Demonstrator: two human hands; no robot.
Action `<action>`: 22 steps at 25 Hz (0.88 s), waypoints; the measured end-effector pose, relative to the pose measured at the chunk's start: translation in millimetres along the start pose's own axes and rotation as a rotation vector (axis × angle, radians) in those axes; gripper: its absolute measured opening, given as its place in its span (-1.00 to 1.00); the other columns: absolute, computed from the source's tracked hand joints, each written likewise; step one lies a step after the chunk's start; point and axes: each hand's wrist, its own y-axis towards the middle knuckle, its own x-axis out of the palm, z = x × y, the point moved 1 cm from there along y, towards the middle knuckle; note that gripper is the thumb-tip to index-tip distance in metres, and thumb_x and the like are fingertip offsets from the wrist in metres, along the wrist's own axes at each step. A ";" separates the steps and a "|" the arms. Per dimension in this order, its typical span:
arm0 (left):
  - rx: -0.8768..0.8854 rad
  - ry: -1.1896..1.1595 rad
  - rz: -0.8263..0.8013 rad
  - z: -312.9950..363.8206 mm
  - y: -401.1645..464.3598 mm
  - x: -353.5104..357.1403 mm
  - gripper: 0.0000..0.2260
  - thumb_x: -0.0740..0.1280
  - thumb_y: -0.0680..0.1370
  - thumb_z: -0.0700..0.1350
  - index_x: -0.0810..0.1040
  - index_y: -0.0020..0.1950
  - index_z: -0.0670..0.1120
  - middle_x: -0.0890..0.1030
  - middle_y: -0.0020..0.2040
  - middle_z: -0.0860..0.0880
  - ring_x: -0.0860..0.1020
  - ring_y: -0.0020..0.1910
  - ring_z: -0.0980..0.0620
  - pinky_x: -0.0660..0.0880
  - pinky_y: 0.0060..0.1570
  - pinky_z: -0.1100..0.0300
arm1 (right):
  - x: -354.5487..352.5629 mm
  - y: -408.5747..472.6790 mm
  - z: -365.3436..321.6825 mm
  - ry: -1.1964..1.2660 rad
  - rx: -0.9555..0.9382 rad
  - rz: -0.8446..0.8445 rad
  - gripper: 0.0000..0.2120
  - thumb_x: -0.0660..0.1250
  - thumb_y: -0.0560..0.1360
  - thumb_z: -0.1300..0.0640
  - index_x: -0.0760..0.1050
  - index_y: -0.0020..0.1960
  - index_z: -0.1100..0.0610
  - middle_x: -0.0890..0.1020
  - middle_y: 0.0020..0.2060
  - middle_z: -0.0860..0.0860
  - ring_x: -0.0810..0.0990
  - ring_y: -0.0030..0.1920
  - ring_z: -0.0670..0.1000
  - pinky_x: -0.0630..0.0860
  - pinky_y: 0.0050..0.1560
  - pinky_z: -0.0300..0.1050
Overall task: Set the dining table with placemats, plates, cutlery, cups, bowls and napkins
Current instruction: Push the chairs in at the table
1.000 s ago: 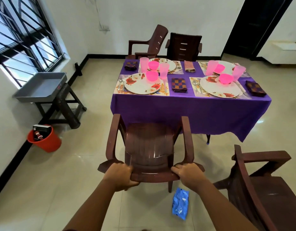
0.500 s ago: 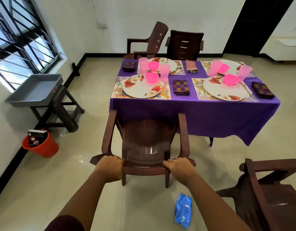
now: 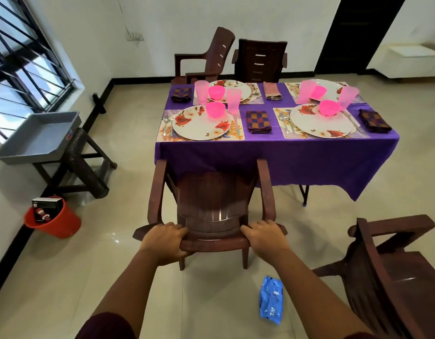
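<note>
A brown plastic chair [image 3: 212, 199] stands against the near side of the table, its seat partly under the purple tablecloth [image 3: 297, 157]. My left hand [image 3: 163, 241] and my right hand [image 3: 263, 237] both grip the top of its backrest. On the table lie floral placemats [image 3: 238, 135], floral plates [image 3: 199, 123], pink bowls [image 3: 215, 110], pink cups [image 3: 234, 100], a spoon [image 3: 166, 122] and checked napkins [image 3: 258, 121].
A second brown chair [image 3: 392, 272] stands close at my right. A blue packet [image 3: 271, 299] lies on the floor by my right arm. A grey tray [image 3: 37, 138] rests on a stand at left, a red bucket [image 3: 55, 221] below it. Two chairs [image 3: 259, 61] stand beyond the table.
The chair in both hands has slid forward toward the table, its front now under the cloth's edge. I have stepped closer with it.
</note>
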 end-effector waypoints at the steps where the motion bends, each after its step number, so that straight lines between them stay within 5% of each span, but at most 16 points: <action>1: 0.002 -0.020 -0.012 0.5 -0.9 -1.3 -0.37 -0.02 0.43 0.49 0.47 0.25 0.14 0.59 0.10 0.14 0.55 0.05 0.08 0.51 -0.01 0.18 | -0.4 -0.9 -2.3 0.007 0.028 -0.005 -0.68 0.19 0.58 0.15 0.41 0.32 0.07 0.59 0.13 0.10 0.56 0.14 0.19 0.44 0.19 0.12; 6: -0.015 -0.103 -0.030 5.1 -11.8 -6.3 -0.28 -0.07 0.32 0.59 0.50 0.11 0.12 0.62 -0.01 0.16 0.58 -0.11 0.11 0.51 -0.12 0.23 | -9.8 -7.7 -12.3 -0.030 0.038 -0.097 -0.65 0.14 0.61 0.19 0.34 0.39 0.05 0.56 0.18 0.10 0.54 0.18 0.19 0.45 0.20 0.12; 12: -0.036 -0.117 -0.085 6.8 -14.1 -16.5 -0.44 0.07 0.41 0.51 0.47 0.09 0.12 0.62 0.01 0.15 0.57 -0.10 0.09 0.43 -0.17 0.27 | -12.7 -7.7 -12.1 -0.063 0.044 -0.159 -0.61 0.16 0.60 0.23 0.31 0.42 0.05 0.49 0.29 0.11 0.44 0.29 0.22 0.31 0.31 0.23; 15: -0.050 -0.186 -0.256 5.8 -9.5 -22.9 -0.28 0.10 0.33 0.58 0.38 0.30 0.14 0.60 0.14 0.14 0.57 0.03 0.10 0.50 -0.02 0.21 | -18.9 -6.0 -12.9 -0.078 0.116 -0.224 -0.51 0.25 0.56 0.19 0.24 0.45 0.03 0.45 0.32 0.13 0.38 0.34 0.23 0.21 0.36 0.29; 17: -0.093 -0.536 -0.421 7.2 -4.7 -36.0 -0.13 0.21 0.27 0.58 0.23 0.46 0.16 0.54 0.25 0.07 0.55 0.15 0.06 0.50 0.11 0.17 | -23.6 -14.1 -8.7 -0.023 0.153 -0.249 -0.32 0.34 0.49 0.13 0.10 0.51 -0.02 0.32 0.41 0.11 0.26 0.42 0.22 0.11 0.41 0.33; 19: -0.151 -0.777 -0.338 15.1 9.6 -51.7 -0.15 0.27 0.31 0.52 0.26 0.48 0.11 0.49 0.30 0.02 0.51 0.20 0.05 0.48 0.15 0.16 | -28.1 -30.2 4.4 0.035 0.188 -0.202 -0.16 0.36 0.46 0.13 -0.08 0.56 -0.06 0.13 0.50 0.09 0.07 0.51 0.22 0.02 0.43 0.35; 22: -0.011 -0.683 -0.084 55.6 58.2 -77.8 -0.31 0.36 0.41 0.34 0.37 0.43 0.03 0.42 0.34 0.04 0.40 0.32 0.06 0.38 0.28 0.15 | -29.7 -73.1 41.7 0.026 0.427 -0.166 -0.08 0.29 0.47 0.21 -0.27 0.57 -0.07 -0.13 0.57 0.10 -0.21 0.55 0.25 -0.11 0.45 0.39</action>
